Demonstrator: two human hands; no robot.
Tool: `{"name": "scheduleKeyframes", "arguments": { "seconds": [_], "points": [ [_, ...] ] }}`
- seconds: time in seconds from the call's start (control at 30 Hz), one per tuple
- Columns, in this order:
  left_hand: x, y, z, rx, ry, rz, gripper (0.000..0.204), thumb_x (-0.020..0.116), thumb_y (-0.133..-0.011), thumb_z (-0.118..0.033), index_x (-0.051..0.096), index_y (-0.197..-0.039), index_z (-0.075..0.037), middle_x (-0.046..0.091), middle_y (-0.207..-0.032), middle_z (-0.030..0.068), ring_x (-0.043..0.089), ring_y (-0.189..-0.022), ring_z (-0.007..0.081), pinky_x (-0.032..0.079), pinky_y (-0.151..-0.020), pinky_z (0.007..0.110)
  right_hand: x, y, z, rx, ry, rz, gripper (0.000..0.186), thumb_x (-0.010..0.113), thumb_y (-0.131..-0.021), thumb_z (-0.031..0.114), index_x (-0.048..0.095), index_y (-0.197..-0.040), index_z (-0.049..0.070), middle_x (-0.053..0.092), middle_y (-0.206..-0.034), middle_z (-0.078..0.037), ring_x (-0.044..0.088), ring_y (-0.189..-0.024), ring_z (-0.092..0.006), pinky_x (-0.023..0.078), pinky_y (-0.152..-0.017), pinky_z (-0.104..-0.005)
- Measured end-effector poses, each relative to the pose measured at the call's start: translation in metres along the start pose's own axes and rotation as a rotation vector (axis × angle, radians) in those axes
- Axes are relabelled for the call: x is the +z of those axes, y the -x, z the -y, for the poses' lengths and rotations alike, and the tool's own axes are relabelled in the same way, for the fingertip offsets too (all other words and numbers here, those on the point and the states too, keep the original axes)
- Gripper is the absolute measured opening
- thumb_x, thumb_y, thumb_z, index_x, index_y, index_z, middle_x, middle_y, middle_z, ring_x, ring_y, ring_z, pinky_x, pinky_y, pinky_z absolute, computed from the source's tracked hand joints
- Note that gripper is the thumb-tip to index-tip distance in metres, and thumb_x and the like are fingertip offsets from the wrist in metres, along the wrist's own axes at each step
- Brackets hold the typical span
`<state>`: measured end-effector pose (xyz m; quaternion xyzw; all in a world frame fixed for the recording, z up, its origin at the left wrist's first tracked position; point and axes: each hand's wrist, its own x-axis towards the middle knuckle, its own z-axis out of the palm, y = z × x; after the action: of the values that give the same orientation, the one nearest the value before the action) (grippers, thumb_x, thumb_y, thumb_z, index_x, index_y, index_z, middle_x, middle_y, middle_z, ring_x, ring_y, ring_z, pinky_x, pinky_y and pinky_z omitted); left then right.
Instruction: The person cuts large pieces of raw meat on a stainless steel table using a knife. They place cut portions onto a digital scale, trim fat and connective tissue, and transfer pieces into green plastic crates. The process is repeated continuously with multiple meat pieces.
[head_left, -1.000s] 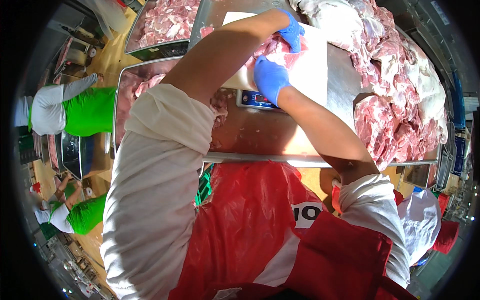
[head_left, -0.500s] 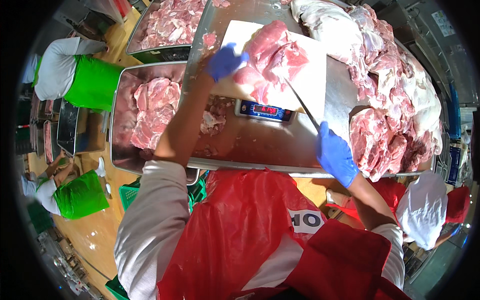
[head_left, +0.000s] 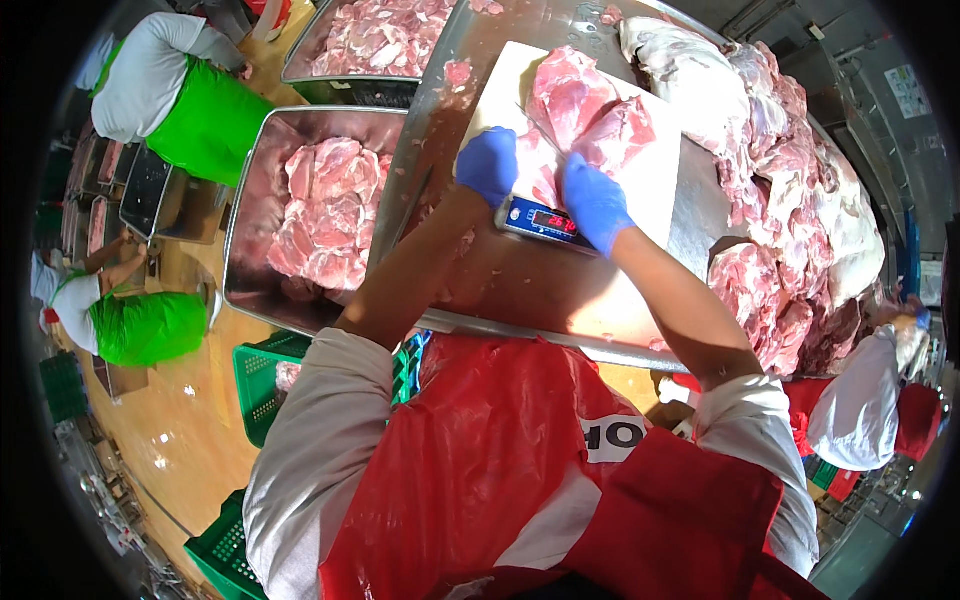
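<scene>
A large piece of raw meat (head_left: 575, 95), spread into lobes, lies on a white cutting board (head_left: 655, 215). My left hand (head_left: 488, 167), in a blue glove, is closed at the board's left side, against the meat's lower left edge; its fingertips are hidden. At the lower end of the meat, my blue-gloved right hand (head_left: 596, 207) is closed, thumb side touching the meat. What it grips is hidden, and no knife blade shows by it. Between my hands a blue digital scale display (head_left: 543, 220) with red digits sticks out below the board.
Large cuts of meat (head_left: 790, 210) pile up along the table's right side. Left of the steel table (head_left: 500, 290) stand a metal tub (head_left: 250, 215) of meat pieces and another tub (head_left: 375, 85) behind. Green crates (head_left: 262, 395) sit below. People in green aprons (head_left: 205, 120) work at left.
My right hand has moved up and left onto the meat, and the knife seen in it has gone from view. My left hand has come down beside the meat, whose lobes now spread apart.
</scene>
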<state>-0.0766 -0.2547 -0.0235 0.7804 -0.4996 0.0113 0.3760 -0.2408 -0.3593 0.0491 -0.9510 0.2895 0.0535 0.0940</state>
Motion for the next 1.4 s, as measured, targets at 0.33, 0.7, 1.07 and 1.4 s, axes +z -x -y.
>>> {"name": "scheduleKeyframes", "arguments": {
  "seconds": [0.33,0.7,1.07,1.4],
  "points": [
    [-0.120,0.041,0.004,-0.044,0.189,0.439,0.019,0.069,-0.078,-0.020,0.069,-0.075,-0.002,0.069,-0.074,0.0167,0.067,-0.069,0.0267,0.052,-0.067,0.039,0.002,0.169,-0.138,-0.128,0.128,0.069,0.031,0.046,-0.098,0.012,0.051,-0.124,-0.005,0.066,-0.087,-0.026,0.066,-0.074,-0.0442,0.051,-0.061,-0.0549],
    [-0.280,-0.203,0.073,-0.096,-0.225,0.278,0.022,0.063,-0.087,-0.021,0.072,-0.100,-0.006,0.074,-0.090,0.0121,0.070,-0.090,0.0212,0.055,-0.077,0.040,-0.004,0.149,-0.098,0.012,-0.469,-0.323,0.014,0.054,-0.102,0.016,0.051,-0.103,0.001,0.063,-0.078,-0.029,0.062,-0.073,-0.0504,0.043,-0.055,-0.0548],
    [-0.102,-0.207,0.051,-0.402,0.509,0.492,0.036,0.055,-0.099,-0.046,0.066,-0.110,-0.013,0.064,-0.091,-0.0018,0.059,-0.083,0.0126,0.051,-0.070,0.030,0.016,0.153,-0.153,0.539,-1.175,-0.351,0.018,0.051,-0.105,0.021,0.052,-0.094,0.006,0.054,-0.067,-0.001,0.053,-0.053,-0.0093,0.045,-0.048,-0.0262],
    [0.034,-0.191,0.023,-0.219,0.708,0.518,0.049,0.056,-0.098,-0.034,0.056,-0.138,-0.006,0.059,-0.130,0.0164,0.055,-0.122,0.0271,0.040,-0.109,0.039,0.003,0.036,-0.131,0.385,-1.771,-0.347,0.021,0.055,-0.103,0.022,0.058,-0.115,0.005,0.062,-0.096,-0.003,0.062,-0.087,-0.0131,0.058,-0.076,-0.0359]
  ]
}}
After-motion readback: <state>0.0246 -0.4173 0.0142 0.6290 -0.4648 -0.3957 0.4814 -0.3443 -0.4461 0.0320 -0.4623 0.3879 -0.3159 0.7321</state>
